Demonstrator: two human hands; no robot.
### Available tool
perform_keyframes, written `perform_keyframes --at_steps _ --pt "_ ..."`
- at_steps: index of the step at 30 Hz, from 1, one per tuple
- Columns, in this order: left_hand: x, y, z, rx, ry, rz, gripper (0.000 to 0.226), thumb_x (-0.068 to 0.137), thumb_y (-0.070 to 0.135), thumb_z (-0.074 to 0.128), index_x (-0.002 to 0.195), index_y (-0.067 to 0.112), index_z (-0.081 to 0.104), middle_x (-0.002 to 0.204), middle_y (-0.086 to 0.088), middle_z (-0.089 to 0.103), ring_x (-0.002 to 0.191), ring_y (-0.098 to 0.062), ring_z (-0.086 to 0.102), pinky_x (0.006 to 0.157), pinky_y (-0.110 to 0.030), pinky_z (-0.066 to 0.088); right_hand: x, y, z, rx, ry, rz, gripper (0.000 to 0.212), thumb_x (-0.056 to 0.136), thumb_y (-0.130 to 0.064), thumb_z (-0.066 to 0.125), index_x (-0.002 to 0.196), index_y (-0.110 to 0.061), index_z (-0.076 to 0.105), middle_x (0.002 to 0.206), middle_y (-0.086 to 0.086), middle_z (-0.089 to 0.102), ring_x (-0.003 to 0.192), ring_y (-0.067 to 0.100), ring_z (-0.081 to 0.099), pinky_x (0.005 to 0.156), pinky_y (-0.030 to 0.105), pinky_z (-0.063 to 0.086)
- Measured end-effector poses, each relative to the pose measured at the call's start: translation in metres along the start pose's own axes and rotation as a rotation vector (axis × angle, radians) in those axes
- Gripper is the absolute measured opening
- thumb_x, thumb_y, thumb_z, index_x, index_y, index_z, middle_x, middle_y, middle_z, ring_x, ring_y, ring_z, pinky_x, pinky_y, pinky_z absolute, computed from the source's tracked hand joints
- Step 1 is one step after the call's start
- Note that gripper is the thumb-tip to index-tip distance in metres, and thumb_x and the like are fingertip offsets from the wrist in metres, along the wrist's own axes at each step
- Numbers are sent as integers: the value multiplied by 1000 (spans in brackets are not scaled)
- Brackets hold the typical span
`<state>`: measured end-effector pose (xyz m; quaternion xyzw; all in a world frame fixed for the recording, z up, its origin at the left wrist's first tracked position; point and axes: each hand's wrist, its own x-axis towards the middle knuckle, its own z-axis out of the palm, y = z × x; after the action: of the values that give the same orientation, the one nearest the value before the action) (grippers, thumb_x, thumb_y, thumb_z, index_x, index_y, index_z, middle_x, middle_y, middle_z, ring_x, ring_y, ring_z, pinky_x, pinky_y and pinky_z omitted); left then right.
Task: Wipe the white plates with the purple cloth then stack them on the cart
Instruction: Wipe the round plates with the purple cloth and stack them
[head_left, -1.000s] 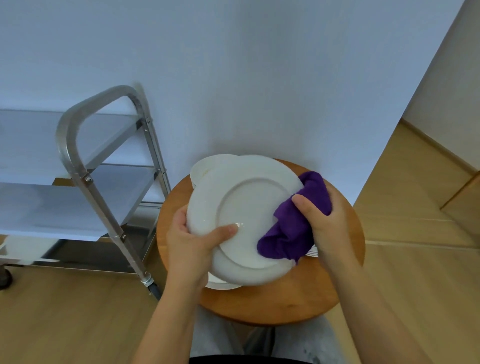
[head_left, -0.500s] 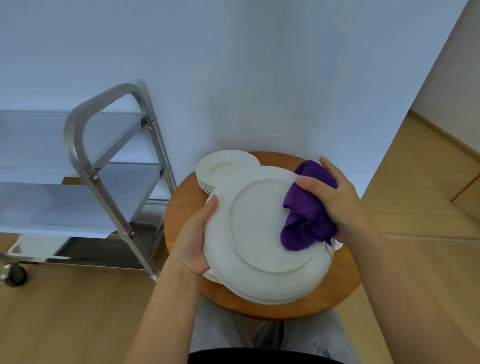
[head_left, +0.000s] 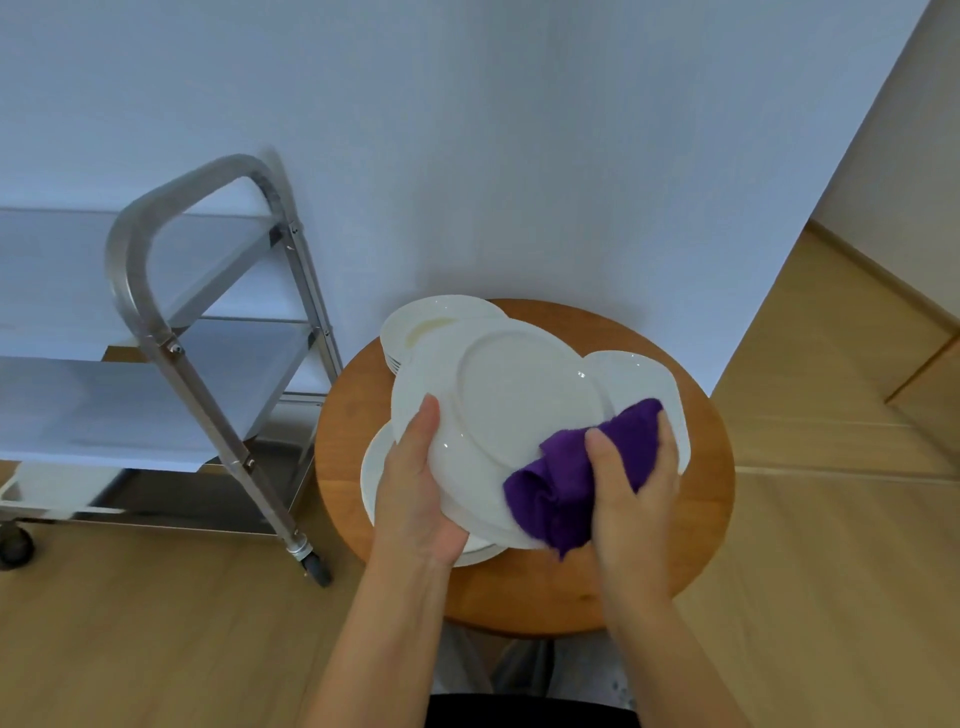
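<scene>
Down to the near rim went the purple cloth (head_left: 582, 483) bunched in the right hand (head_left: 631, 499), while the left hand (head_left: 415, 499) holds the white plate (head_left: 498, 410), so wiping isn't finished.

Open cart shelf (head_left: 78, 405) leftward, steel upright (head_left: 208, 400) between it and round table (head_left: 696, 561).

Left hand (head_left: 415, 499): grips the lower-left rim of the white plate (head_left: 498, 410), frame centre.
Right hand (head_left: 631, 488): presses the purple cloth (head_left: 566, 488) onto the plate's lower-right edge.
Plate: tilted, underside showing, above the round wooden table (head_left: 696, 530).
Cart (head_left: 171, 343): left of frame.
</scene>
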<state>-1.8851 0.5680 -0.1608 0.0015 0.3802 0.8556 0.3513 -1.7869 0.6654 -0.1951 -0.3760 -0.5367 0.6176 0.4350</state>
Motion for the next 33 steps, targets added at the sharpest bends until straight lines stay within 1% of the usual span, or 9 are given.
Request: perform_keyframes --at_steps 4,8,12,16,19,22,26,30,33 --pt "-11 0 2 233 -8 63 55 59 42 66 111 33 53 107 -7 67 102 -29 63 85 -52 53 9 -2 -7 -69 -82 69 57 86 -21 65 135 -35 41 127 -8 51 110 15 54 80 31 54" --pt "-23 -4 13 449 -61 14 68 60 44 66 123 23 51 114 -10 65 103 -30 63 91 -54 50 32 -24 7 -251 -99 -75 53 90 -26 58 139 -32 38 137 -8 44 122 14 45 94 30 45" --pt "-17 -8 14 582 40 99 32 81 39 62 110 27 54 106 -5 67 95 -26 65 84 -46 55 9 -32 34 -234 -274 -180 49 92 -24 53 132 -47 35 142 -14 38 126 12 42 102 35 44" --pt "-11 0 0 325 72 126 22 84 31 63 103 21 63 89 -5 74 84 -23 71 68 -35 59 -28 -35 45 -303 -543 -446 57 79 -28 54 128 -52 37 133 -36 37 127 -4 39 103 24 42" --pt "-11 -1 -10 148 154 92 31 77 35 64 104 21 65 91 -5 74 84 -21 72 70 -36 57 -47 -21 52 -559 -512 -761 56 82 -24 56 135 -31 42 141 -8 46 124 -2 35 103 19 36" --pt "-13 3 -15 -75 174 -2 46 68 42 67 107 19 63 96 -10 74 88 -27 71 76 -42 58 -45 -13 43 -640 -521 -854 51 83 -31 52 134 -23 49 139 -1 50 122 4 39 97 11 32" --pt "-15 13 -23 -205 53 -50 59 74 41 62 127 16 54 116 -16 67 106 -34 64 86 -48 53 -26 1 23 -601 -543 -818 52 80 -31 53 132 -26 51 135 -12 45 127 4 35 98 14 35" --pt "-15 11 -29 -173 -48 -39 57 78 39 58 131 19 52 121 -14 65 109 -34 63 86 -49 53 -15 11 13 -586 -452 -830 52 81 -29 52 133 -28 47 136 -14 41 129 10 37 101 22 37" --pt "-13 15 -32 -161 -44 18 60 77 37 59 134 20 49 121 -11 65 105 -32 65 77 -47 57 -1 11 8 -529 -358 -663 48 84 -28 52 131 -35 42 137 -21 34 129 9 33 103 21 30"
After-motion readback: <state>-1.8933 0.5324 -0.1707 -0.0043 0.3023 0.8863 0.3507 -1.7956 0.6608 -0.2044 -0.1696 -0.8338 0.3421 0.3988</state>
